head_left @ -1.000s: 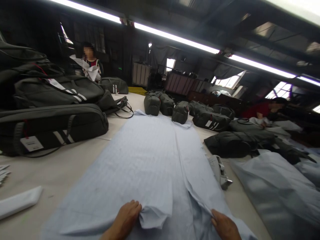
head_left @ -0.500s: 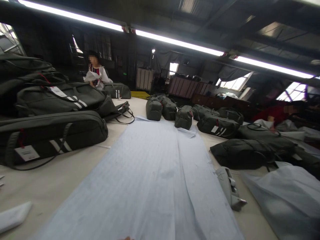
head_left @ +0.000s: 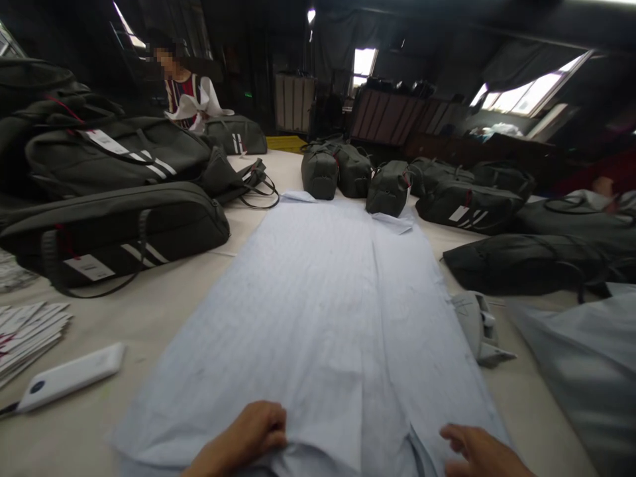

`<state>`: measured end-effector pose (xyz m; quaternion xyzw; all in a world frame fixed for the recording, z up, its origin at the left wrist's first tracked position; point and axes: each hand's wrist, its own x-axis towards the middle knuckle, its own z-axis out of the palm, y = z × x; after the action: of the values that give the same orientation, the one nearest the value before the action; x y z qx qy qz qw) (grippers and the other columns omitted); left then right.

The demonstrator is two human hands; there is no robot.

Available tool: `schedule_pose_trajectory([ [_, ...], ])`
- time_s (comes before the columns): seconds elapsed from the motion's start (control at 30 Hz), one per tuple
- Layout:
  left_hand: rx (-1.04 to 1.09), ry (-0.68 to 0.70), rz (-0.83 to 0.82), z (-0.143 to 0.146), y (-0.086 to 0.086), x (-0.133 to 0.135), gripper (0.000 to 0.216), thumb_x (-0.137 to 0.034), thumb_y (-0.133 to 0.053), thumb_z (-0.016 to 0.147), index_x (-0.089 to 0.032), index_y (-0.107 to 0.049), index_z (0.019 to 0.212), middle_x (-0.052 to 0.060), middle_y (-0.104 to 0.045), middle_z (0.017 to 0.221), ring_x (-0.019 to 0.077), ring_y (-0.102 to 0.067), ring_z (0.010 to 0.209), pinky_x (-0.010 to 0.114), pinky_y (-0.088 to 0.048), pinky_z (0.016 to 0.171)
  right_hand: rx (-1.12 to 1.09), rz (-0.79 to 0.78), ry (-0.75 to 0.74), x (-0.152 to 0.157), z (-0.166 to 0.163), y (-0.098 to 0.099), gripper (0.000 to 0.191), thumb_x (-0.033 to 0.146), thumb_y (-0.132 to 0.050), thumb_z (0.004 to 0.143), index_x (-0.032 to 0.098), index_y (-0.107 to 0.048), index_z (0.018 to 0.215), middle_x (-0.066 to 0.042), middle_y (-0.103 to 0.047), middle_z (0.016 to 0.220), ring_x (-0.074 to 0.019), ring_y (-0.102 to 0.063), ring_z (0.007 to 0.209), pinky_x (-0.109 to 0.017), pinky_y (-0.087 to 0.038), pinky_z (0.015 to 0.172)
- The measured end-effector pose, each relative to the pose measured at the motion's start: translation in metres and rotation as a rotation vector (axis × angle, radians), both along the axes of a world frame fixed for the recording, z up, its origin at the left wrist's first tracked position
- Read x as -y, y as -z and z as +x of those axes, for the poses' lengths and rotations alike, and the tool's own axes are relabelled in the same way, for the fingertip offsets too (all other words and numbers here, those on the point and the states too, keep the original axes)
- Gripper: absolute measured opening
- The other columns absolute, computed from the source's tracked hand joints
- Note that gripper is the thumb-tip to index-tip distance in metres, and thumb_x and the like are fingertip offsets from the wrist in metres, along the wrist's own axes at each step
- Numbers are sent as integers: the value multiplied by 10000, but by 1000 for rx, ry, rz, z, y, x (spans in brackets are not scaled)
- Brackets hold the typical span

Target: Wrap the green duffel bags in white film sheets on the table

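Note:
A long pale blue sheet (head_left: 318, 298) of thin, wrinkled material covers the middle of the table and runs away from me. My left hand (head_left: 256, 427) is on its near part with the fingers curled closed, and the sheet puckers into a fold right beside them. Over the near right part of the sheet is my right hand (head_left: 479, 450), its fingers bent but apart, holding nothing I can see. Between the hands, a gap or crease shows in the sheet near the bottom edge. Part of both hands is cut off by the frame.
Dark green duffel bags (head_left: 114, 228) with tags are piled on the left; more bags (head_left: 318, 172) stand at the far end and right. A white handheld device (head_left: 74, 377) and tags (head_left: 30, 331) lie left, a tape dispenser (head_left: 477, 324) right. A person (head_left: 191, 99) stands far left.
My view has tilted down. Both hands now show over the near part of the sheet, where only a fingertip showed at the bottom edge before.

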<state>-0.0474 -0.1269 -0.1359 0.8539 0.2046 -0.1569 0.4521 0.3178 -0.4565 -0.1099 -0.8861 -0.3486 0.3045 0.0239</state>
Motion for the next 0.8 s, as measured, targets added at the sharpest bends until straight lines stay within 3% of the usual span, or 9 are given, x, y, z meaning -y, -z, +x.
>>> schedule_pose_trajectory([
  [0.07, 15, -15, -33, 1, -6, -2, 159, -289, -560, 850, -195, -596, 727, -28, -639, 761, 139, -568, 743, 215, -388, 693, -24, 127, -41, -30, -14, -18, 261, 426, -607, 746, 281, -737, 921, -56, -745, 927, -255, -692, 889, -343, -521, 816],
  [0.17, 12, -3, -49, 2, -8, -3, 171, -261, -509, 859, -186, -597, 733, -25, -625, 739, 129, -543, 702, 205, -377, 642, -61, 351, -182, -84, -58, -32, 259, 400, -500, 907, 257, -715, 892, -38, -730, 916, -207, -667, 876, -318, -485, 827],
  [0.3, 22, 34, -22, -1, -11, 0, 100, -222, -538, 829, -196, -634, 817, -36, -646, 776, 127, -552, 705, 206, -371, 625, -20, 343, -319, -134, -126, -19, 78, 302, -700, 810, 233, -687, 845, -23, -691, 876, -213, -620, 865, -333, -446, 815],
  [0.43, 56, 34, 93, 1, -13, 10, 74, -234, -647, 819, -201, -631, 883, -24, -655, 857, 158, -582, 788, 242, -413, 707, -71, 264, -382, -146, -167, 13, 549, 200, -845, 638, 264, -641, 1144, -38, -647, 1112, -253, -566, 1022, -359, -416, 901],
  [0.5, 90, 2, 188, 7, -10, 15, 296, -248, -742, 779, -191, -609, 1037, 35, -644, 1070, 223, -569, 1006, 320, -415, 889, -74, 230, -346, -147, -175, 26, 508, 157, -820, 643, 239, -645, 1113, -43, -634, 1104, -249, -546, 1027, -352, -408, 902],
  [0.6, 139, -3, 300, 19, 0, 18, 634, -229, -886, 634, -170, -562, 1176, 122, -524, 1328, 326, -409, 1273, 459, -271, 1088, -77, 219, -264, -149, -173, 37, 278, 148, -767, 682, 183, -666, 939, -47, -637, 996, -216, -552, 955, -309, -414, 838],
  [0.67, 160, 21, 330, 25, 5, 15, 570, -227, -898, 627, -167, -598, 1108, 120, -546, 1289, 332, -425, 1252, 471, -282, 1077, -122, 216, -252, -154, -167, 39, 140, 153, -735, 709, 175, -678, 835, -31, -650, 897, -184, -570, 875, -275, -414, 774],
  [0.8, 210, 74, 339, 32, 6, 1, 194, -265, -795, 788, -173, -655, 887, 70, -627, 1075, 277, -532, 1087, 428, -366, 974, -235, 226, -222, -162, -152, 33, 18, 170, -714, 714, 181, -705, 724, 0, -673, 766, -141, -586, 736, -239, -400, 668],
])
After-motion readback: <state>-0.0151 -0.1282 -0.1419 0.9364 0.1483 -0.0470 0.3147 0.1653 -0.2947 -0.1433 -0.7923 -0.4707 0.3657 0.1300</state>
